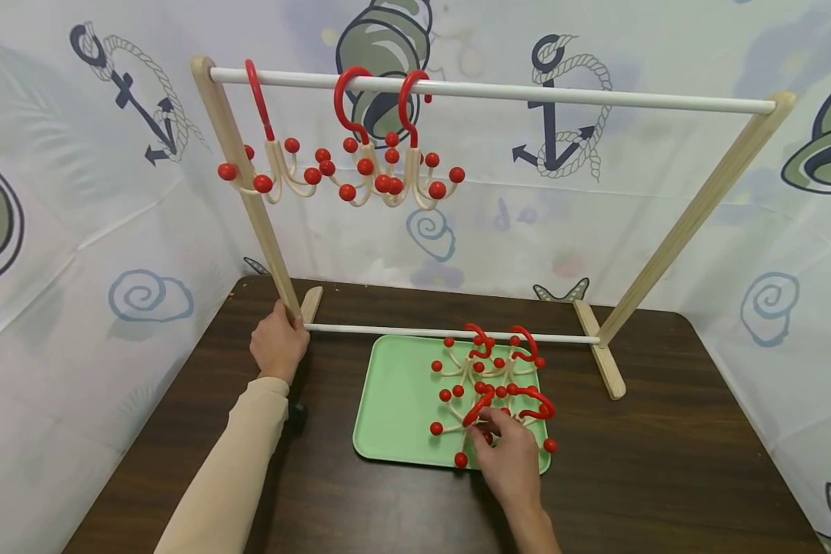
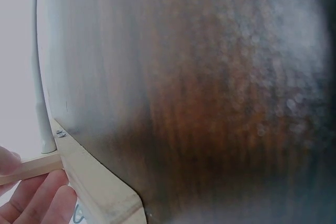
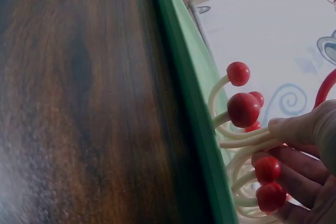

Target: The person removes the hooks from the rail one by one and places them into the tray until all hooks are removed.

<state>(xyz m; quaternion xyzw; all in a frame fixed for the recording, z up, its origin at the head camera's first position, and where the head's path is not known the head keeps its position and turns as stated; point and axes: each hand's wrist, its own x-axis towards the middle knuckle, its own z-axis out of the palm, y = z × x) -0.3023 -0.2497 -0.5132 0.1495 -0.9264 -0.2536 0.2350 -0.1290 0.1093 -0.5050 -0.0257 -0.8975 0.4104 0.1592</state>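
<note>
No lettering, label, brand or number can be read anywhere.

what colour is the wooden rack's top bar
The long, round top bar is white, clearest in the head view.

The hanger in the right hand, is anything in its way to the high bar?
Low down, two other hangers and the lower bar lie beyond the held hanger; lifting over them may help. Higher, nothing visible blocks the right part of the high bar; three hangers hang further left.
</note>
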